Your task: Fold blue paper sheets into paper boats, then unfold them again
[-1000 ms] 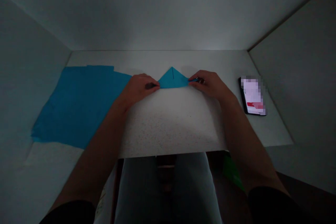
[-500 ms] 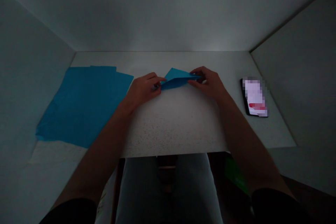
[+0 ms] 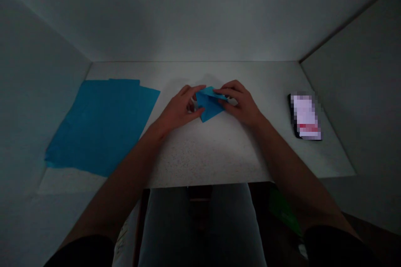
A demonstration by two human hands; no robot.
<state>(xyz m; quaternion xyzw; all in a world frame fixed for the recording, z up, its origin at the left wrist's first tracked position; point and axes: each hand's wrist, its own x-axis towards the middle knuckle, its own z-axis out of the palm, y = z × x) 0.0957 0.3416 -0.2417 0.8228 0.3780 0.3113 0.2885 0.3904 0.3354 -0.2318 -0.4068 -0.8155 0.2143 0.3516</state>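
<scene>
A small folded piece of blue paper (image 3: 209,106) is held between my two hands above the middle of the white table. My left hand (image 3: 181,107) grips its left edge, fingers at the top and thumb at the lower side. On the other side, my right hand (image 3: 240,102) pinches the paper's right end between fingers and thumb. The paper's folds are partly opened, with a darker hollow facing me and a corner pointing down toward me. My fingers hide both of its ends.
Several overlapping blue paper sheets (image 3: 103,125) lie on the left of the table (image 3: 206,158). A phone (image 3: 305,117) with a lit, blurred screen rests at the right. White walls (image 3: 194,12) enclose the table at the back and both sides.
The folded paper has turned and been spread, from a flat, wide shape to a more opened one with a corner toward me. My hands have come closer together.
</scene>
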